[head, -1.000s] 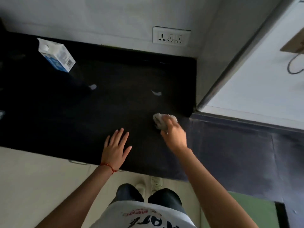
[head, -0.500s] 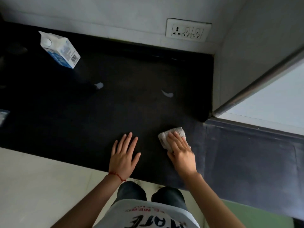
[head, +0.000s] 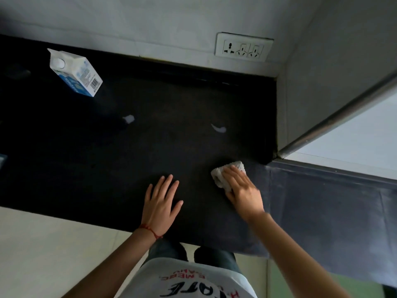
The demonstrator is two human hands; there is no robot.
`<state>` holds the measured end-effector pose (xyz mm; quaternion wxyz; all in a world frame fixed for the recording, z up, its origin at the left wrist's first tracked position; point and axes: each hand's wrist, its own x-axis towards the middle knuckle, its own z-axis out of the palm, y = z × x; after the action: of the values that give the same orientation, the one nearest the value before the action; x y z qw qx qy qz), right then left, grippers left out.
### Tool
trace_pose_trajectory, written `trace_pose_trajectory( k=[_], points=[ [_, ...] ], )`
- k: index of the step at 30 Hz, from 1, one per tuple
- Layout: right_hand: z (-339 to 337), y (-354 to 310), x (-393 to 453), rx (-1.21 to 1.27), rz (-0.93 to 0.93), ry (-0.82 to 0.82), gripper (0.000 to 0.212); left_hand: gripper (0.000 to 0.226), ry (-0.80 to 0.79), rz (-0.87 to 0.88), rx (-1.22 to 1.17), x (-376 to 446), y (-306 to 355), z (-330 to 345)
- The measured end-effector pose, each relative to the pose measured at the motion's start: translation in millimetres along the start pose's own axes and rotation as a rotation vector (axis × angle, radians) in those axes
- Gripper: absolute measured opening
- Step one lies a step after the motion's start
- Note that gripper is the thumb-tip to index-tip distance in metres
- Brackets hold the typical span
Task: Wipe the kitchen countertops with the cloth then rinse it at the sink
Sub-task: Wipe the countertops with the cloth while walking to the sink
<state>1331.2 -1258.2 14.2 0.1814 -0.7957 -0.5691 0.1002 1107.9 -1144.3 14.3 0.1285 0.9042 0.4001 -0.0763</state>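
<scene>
A small white cloth (head: 221, 175) lies bunched on the black countertop (head: 107, 164), near its right end. My right hand (head: 242, 190) presses flat on the cloth with straight fingers and covers most of it. My left hand (head: 161, 203) rests flat on the counter a short way to the left, fingers spread, holding nothing. Two white smears show on the dark surface, one (head: 218, 128) beyond the cloth and one (head: 128, 118) further left. No sink is in view.
A blue and white carton (head: 75, 73) stands at the back left of the counter. A wall socket (head: 243, 47) sits on the back wall. A grey wall corner with a metal edge (head: 335, 119) bounds the counter on the right. A dark lower ledge (head: 333, 207) continues rightward.
My right hand has drawn the cloth back toward the front edge and flattened on it. The view has shifted a little. My left hand stays planted on the counter.
</scene>
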Motion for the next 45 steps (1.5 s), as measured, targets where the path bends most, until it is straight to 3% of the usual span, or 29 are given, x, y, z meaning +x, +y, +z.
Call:
trace_pose_trajectory(
  k=[6, 9, 11, 16, 20, 25, 27, 32, 38, 42, 45],
  points=[
    [-12.7, -18.7, 80.0, 0.166, 0.319, 0.026, 0.047, 0.057, 0.017, -0.087, 0.039, 39.1, -32.3, -19.3],
    [-17.9, -26.2, 97.7, 0.323, 0.461, 0.191, 0.045, 0.06, -0.02, -0.091, 0.072, 48.0, -44.6, -18.5],
    [-16.4, -28.6, 106.8, 0.333, 0.433, 0.247, 0.046, 0.061, -0.026, -0.094, 0.093, 48.3, -48.9, -15.4],
    [5.3, -23.3, 146.0, 0.107, 0.271, 0.065, 0.049, 0.057, 0.002, -0.085, 0.081, 50.7, -50.3, -12.4],
    [-0.9, -19.6, 183.9, 0.115, 0.339, 0.024, 0.051, 0.056, 0.036, -0.069, 0.058, 51.8, -53.2, -8.9],
    [13.1, -31.8, 113.4, 0.142, 0.144, 0.066, 0.05, 0.056, 0.044, -0.081, 0.058, 51.6, -55.6, -5.7],
    [11.4, -17.1, 123.3, 0.106, 0.106, 0.058, 0.051, 0.054, 0.047, -0.078, 0.052, 51.5, -56.0, -5.1],
    [-1.9, -10.2, 195.8, 0.144, 0.359, 0.017, 0.051, 0.055, 0.072, -0.052, 0.024, 51.9, -57.4, -5.5],
    [2.0, -15.2, 148.2, 0.16, 0.193, 0.016, 0.052, 0.056, 0.065, -0.057, 0.009, 52.2, -57.5, -6.2],
    [-11.8, -19.5, 208.7, 0.037, 0.401, -0.132, 0.047, 0.055, 0.088, -0.042, 0.003, 50.7, -58.1, -8.1],
    [-6.3, -40.6, 190.0, 0.013, 0.334, -0.186, 0.048, 0.054, 0.082, -0.041, -0.017, 50.8, -58.7, -9.1]
  ],
)
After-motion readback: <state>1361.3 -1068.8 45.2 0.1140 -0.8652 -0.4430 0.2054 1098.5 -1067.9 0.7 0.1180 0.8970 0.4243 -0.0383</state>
